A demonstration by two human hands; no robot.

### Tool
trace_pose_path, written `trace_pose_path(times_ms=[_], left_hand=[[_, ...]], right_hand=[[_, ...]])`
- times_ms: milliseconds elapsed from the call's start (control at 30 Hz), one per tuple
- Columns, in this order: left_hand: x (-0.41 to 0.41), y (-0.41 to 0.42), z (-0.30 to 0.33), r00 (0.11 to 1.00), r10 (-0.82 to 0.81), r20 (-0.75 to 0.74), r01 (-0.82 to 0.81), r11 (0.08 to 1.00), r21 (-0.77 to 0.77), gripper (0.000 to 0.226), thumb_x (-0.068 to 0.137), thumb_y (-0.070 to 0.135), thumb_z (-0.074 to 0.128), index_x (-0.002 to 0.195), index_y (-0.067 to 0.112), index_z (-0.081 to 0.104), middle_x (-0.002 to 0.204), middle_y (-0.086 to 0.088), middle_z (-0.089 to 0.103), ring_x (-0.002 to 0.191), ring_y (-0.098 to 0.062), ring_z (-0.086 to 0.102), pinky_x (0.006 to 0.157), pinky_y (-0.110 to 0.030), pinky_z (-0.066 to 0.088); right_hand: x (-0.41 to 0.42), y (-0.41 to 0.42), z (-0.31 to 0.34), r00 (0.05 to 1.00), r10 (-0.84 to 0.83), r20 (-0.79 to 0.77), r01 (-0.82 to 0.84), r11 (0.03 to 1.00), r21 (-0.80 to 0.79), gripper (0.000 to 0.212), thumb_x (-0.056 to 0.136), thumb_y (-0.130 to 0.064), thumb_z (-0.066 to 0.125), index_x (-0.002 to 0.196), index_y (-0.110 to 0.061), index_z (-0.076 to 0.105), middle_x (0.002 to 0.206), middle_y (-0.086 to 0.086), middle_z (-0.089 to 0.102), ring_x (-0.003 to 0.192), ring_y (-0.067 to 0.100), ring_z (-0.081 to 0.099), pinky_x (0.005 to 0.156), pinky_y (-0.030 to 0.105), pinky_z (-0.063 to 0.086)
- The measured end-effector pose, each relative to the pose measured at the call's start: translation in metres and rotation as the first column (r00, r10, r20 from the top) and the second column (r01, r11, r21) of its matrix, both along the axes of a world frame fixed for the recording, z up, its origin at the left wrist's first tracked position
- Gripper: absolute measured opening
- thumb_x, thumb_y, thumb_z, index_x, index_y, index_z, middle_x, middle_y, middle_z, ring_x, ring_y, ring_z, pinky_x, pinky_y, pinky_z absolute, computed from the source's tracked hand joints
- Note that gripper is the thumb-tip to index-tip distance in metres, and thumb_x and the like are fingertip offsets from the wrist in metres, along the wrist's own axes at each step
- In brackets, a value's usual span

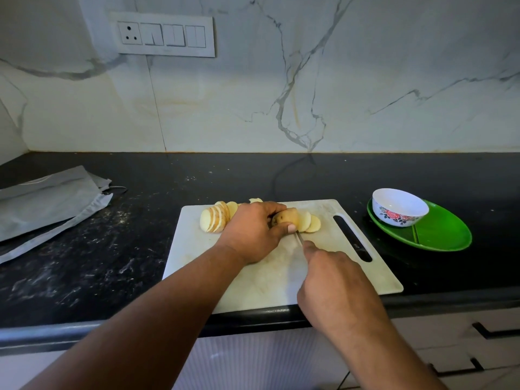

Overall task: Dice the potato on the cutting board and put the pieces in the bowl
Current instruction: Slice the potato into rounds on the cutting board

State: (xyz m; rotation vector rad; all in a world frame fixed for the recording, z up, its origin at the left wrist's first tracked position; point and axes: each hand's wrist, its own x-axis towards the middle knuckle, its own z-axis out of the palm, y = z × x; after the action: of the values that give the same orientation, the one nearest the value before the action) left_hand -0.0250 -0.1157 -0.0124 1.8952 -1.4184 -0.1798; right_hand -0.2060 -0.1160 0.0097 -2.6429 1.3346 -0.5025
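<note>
left hand grips potato; right hand apparently holds knife.

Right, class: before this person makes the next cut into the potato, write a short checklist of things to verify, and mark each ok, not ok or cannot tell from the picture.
1. Left hand grips the uncut potato piece firmly: ok.
2. Left fingertips curled clear of the blade: cannot tell, the thumb lies close to it.
3. Right hand holds the knife: ok, though the handle is hidden.
4. Cutting board fully on the counter: not ok, its near edge overhangs the counter edge.
5. Bowl within reach and empty: ok, it stands on the green plate.
6. Cut slices still on the board: ok.
</note>
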Motion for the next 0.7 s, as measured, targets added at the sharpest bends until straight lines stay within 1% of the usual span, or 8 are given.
trace_pose_path(times_ms=[100,167,233,333,433,533,633,700], left_hand=[[0.001,0.001,-0.001,1.0,0.005,-0.019,-0.005,1.0,0.019,0.055,0.091,0.051,0.074,0.14,0.027,0.064,0.128,0.008,0.07,0.114,-0.011,0.065,0.103,-0.033,0.054],[0.001,0.001,0.0,0.999,0.009,-0.037,-0.008,1.0,0.024,0.055,0.093,0.051,0.073,0.142,0.028,0.062,0.13,0.01,0.069,0.115,-0.01,0.064,0.103,-0.031,0.054],[0.001,0.001,0.0,0.999,0.013,-0.051,-0.011,0.999,0.03,0.052,0.096,0.046,0.07,0.143,0.027,0.061,0.133,0.01,0.068,0.119,-0.01,0.063,0.105,-0.029,0.051],[0.0,0.0,-0.001,0.999,0.008,-0.051,-0.007,1.0,0.02,0.048,0.098,0.039,0.069,0.143,0.025,0.062,0.132,0.008,0.07,0.118,-0.011,0.065,0.108,-0.033,0.052],[-0.001,0.0,-0.002,0.998,0.009,-0.062,-0.009,1.0,0.009,0.048,0.097,0.037,0.071,0.142,0.024,0.063,0.129,0.008,0.071,0.116,-0.01,0.066,0.106,-0.035,0.054],[-0.002,-0.001,-0.001,0.996,0.006,-0.084,-0.006,1.0,-0.003,0.048,0.096,0.036,0.073,0.141,0.023,0.064,0.128,0.008,0.071,0.115,-0.01,0.067,0.107,-0.035,0.054],[0.0,-0.002,-0.002,0.996,0.01,-0.088,-0.011,1.0,-0.003,0.048,0.095,0.036,0.074,0.14,0.023,0.065,0.128,0.008,0.072,0.114,-0.009,0.067,0.106,-0.034,0.054],[0.001,-0.002,-0.003,0.997,0.011,-0.083,-0.011,1.0,-0.002,0.049,0.095,0.037,0.074,0.14,0.022,0.065,0.128,0.008,0.072,0.114,-0.01,0.067,0.106,-0.035,0.055]], right_hand=[[-0.012,0.006,0.007,1.0,-0.011,-0.006,0.011,1.0,-0.018,0.058,0.088,-0.015,0.05,0.144,-0.027,0.04,0.093,-0.001,0.059,0.075,0.017,0.047,0.063,0.02,0.039],[-0.018,0.01,0.014,0.999,-0.036,-0.001,0.036,0.997,-0.074,0.059,0.089,-0.016,0.047,0.146,-0.029,0.037,0.081,-0.004,0.05,0.069,0.015,0.04,0.054,0.016,0.032],[-0.021,0.01,0.021,0.998,-0.057,0.02,0.059,0.99,-0.128,0.061,0.092,-0.018,0.045,0.15,-0.03,0.032,0.074,-0.006,0.041,0.063,0.012,0.037,0.046,0.016,0.025],[-0.018,0.006,0.028,0.996,-0.05,0.073,0.06,0.987,-0.15,0.058,0.094,-0.02,0.046,0.149,-0.032,0.033,0.079,-0.005,0.044,0.066,0.012,0.037,0.046,0.015,0.023],[-0.009,0.004,0.029,0.994,-0.033,0.108,0.047,0.99,-0.129,0.054,0.096,-0.022,0.047,0.148,-0.031,0.035,0.091,-0.002,0.055,0.072,0.013,0.04,0.045,0.012,0.019],[-0.005,0.001,0.027,0.991,-0.032,0.13,0.045,0.994,-0.103,0.052,0.097,-0.022,0.047,0.148,-0.03,0.036,0.093,-0.002,0.055,0.072,0.013,0.042,0.045,0.011,0.02],[-0.002,-0.001,0.024,0.991,-0.033,0.132,0.047,0.994,-0.099,0.052,0.097,-0.023,0.048,0.148,-0.031,0.037,0.09,-0.003,0.051,0.072,0.012,0.043,0.046,0.01,0.022],[0.0,-0.002,0.022,0.99,-0.027,0.135,0.041,0.994,-0.101,0.053,0.098,-0.025,0.049,0.148,-0.031,0.036,0.095,-0.003,0.058,0.073,0.011,0.044,0.049,0.01,0.026]])
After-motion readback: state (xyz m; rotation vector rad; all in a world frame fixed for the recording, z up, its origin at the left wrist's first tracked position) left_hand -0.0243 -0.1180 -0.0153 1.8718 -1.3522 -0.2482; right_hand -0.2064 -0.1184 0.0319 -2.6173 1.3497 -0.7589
